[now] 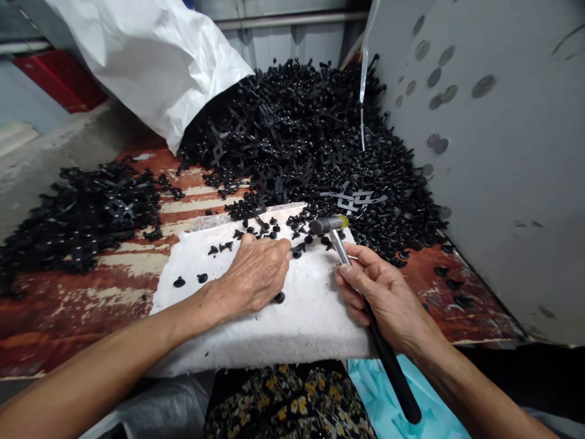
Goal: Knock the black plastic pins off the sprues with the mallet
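My right hand (386, 289) is wrapped round a small mallet (339, 247), holding it where the metal shaft meets the black grip. The mallet head, dark with a yellow end, hangs above the far right part of a white cloth-like pad (315, 320). Over the middle of the pad, my left hand (256, 271) has its fingers curled and pressed together; what they may hold is hidden. A black mushroom-shaped plastic piece (297, 252) lies right beside those fingertips. Similar pieces are scattered on the pad, among them one (179, 281) at the left.
A large heap of black plastic parts (292, 128) rises behind the pad, partly under a white sack (159, 67). A smaller heap (86, 213) lies left on the worn red-brown board (119, 286). A grey panel (503, 158) stands at the right. A turquoise bag (388, 390) is below.
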`<state>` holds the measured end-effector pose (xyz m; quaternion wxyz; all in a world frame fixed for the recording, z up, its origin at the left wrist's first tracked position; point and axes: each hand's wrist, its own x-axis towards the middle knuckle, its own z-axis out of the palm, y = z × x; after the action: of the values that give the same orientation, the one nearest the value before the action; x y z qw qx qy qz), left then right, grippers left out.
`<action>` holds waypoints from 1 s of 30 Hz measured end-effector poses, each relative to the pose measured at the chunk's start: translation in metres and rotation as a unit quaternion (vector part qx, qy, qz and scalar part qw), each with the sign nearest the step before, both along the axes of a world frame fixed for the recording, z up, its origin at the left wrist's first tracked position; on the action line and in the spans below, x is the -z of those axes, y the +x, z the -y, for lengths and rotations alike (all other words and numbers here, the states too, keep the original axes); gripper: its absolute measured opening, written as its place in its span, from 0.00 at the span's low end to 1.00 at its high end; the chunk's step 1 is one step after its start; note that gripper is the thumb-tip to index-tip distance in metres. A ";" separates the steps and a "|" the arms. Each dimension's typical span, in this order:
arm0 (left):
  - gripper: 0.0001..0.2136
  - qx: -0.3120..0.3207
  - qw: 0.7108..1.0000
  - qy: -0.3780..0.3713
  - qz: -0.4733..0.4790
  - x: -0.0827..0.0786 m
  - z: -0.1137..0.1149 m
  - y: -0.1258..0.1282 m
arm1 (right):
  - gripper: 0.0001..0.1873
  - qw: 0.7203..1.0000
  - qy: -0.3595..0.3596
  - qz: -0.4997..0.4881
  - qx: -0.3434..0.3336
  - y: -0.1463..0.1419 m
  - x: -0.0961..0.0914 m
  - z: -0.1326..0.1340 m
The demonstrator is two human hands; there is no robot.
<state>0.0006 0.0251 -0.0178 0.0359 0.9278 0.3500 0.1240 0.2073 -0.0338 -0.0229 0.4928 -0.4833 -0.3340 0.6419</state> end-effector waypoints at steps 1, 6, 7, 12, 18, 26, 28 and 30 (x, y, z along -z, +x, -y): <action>0.11 -0.001 1.000 -0.003 -0.001 0.000 0.000 0.001 | 0.22 1.000 0.000 -0.001 0.000 0.000 0.000 0.000; 0.11 -0.014 0.999 -0.023 -0.023 -0.005 0.001 0.004 | 0.22 1.000 0.002 -0.001 -0.005 0.000 0.000 0.000; 0.11 -0.016 0.999 -0.028 -0.024 -0.006 0.001 0.004 | 0.22 1.000 0.002 0.000 -0.005 0.000 0.000 0.000; 0.10 -0.005 0.999 -0.037 -0.023 -0.009 0.002 0.003 | 0.23 1.000 0.001 0.000 -0.005 0.001 0.001 -0.001; 0.11 -0.029 0.999 -0.017 -0.027 -0.005 0.001 0.004 | 0.22 1.000 0.005 -0.001 -0.009 0.001 0.002 -0.001; 0.12 -0.032 0.998 -0.007 -0.058 -0.008 0.002 0.008 | 0.22 1.000 0.006 -0.001 -0.012 0.002 0.002 -0.001; 0.13 -0.035 0.998 0.003 -0.060 -0.007 0.002 0.008 | 0.23 1.000 0.004 0.000 -0.012 0.002 0.002 0.000; 0.13 -0.036 0.998 0.004 -0.058 -0.006 0.002 0.008 | 0.23 1.000 0.004 -0.001 -0.011 0.002 0.002 0.001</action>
<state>0.0083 0.0229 -0.0120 0.0070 0.9204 0.3843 0.0722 0.2089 -0.0344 -0.0245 0.4879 -0.4769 -0.3418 0.6463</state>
